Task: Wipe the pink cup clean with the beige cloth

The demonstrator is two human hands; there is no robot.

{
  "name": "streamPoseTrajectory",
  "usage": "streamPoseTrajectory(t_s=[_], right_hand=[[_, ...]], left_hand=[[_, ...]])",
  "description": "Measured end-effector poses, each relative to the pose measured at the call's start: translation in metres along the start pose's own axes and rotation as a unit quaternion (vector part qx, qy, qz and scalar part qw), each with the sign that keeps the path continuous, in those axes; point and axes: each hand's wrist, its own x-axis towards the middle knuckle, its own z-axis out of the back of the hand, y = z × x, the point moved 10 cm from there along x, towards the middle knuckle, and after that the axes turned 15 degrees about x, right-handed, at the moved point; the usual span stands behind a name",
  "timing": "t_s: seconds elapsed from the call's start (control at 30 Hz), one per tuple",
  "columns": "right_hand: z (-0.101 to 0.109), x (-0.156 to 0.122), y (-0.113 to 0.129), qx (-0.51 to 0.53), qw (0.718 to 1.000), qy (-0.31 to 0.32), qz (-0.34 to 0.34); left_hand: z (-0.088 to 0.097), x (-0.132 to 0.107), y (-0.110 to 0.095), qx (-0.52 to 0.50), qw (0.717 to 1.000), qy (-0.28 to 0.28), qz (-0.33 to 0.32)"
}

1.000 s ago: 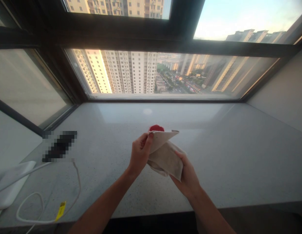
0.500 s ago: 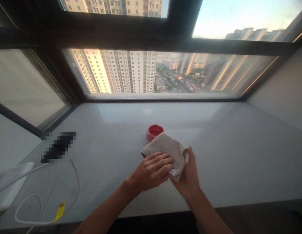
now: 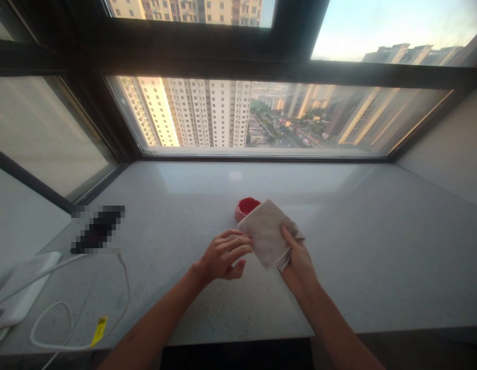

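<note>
A folded beige cloth (image 3: 266, 235) is gripped at its right side by my right hand (image 3: 300, 264), thumb on top and fingers underneath. My left hand (image 3: 227, 254) is off to the cloth's left, fingers apart and slightly bent, its fingertips at the cloth's left edge; whether they touch it I cannot tell. Just beyond the cloth, a red round bowl, like an ashtray (image 3: 246, 206), sits on the pale speckled sill. The cloth hides the bowl's right and near side.
On the left of the sill (image 3: 165, 221) lie a pixelated dark object (image 3: 99, 229), a white flat device (image 3: 26, 288) and a looping white cable (image 3: 125, 293) with a yellow tag (image 3: 99, 331). A dark-framed window (image 3: 261, 158) closes the far side; a white wall (image 3: 450, 144) stands right.
My left hand has come off the top of the cloth and moved left. My right thumb now lies over the cloth, which has turned a little. The view has shifted slightly.
</note>
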Motion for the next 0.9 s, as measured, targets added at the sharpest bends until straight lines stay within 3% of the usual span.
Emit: streamPoseTrajectory(t_s=[0.1, 0.13, 0.2, 0.23, 0.3, 0.37, 0.43, 0.47, 0.63, 0.73, 0.9], right_hand=[[-0.007, 0.019, 0.057, -0.085, 0.968, -0.049, 0.232], [-0.019, 0.021, 0.072, -0.14, 0.939, -0.033, 0.312], [-0.059, 0.022, 0.082, -0.284, 0.851, 0.073, 0.435], [-0.08, 0.022, 0.072, -0.364, 0.791, 0.15, 0.468], [-0.107, 0.025, 0.028, -0.51, 0.657, 0.301, 0.467], [-0.107, 0.033, -0.02, -0.619, 0.535, 0.4, 0.413], [-0.098, 0.042, -0.049, -0.683, 0.453, 0.441, 0.365], [-0.095, 0.046, -0.054, -0.7, 0.43, 0.447, 0.353], [-0.102, 0.053, -0.046, -0.715, 0.393, 0.456, 0.355], [-0.104, 0.052, -0.054, -0.714, 0.377, 0.473, 0.352], [-0.1, 0.05, -0.062, -0.703, 0.423, 0.43, 0.376]], left_hand=[[-0.01, -0.011, 0.061, 0.001, 0.979, 0.004, 0.203], [-0.018, -0.019, 0.084, 0.001, 0.956, 0.013, 0.293], [-0.035, -0.034, 0.12, -0.006, 0.9, 0.015, 0.436], [-0.044, -0.038, 0.13, -0.014, 0.879, 0.009, 0.477], [-0.064, -0.041, 0.144, -0.038, 0.853, 0.001, 0.521], [-0.079, -0.041, 0.15, -0.052, 0.844, 0.006, 0.533], [-0.087, -0.042, 0.152, -0.058, 0.845, 0.017, 0.532], [-0.089, -0.043, 0.151, -0.06, 0.846, 0.022, 0.53], [-0.088, -0.046, 0.149, -0.059, 0.847, 0.036, 0.528], [-0.089, -0.047, 0.149, -0.054, 0.845, 0.04, 0.531], [-0.089, -0.045, 0.145, -0.062, 0.851, 0.041, 0.52]])
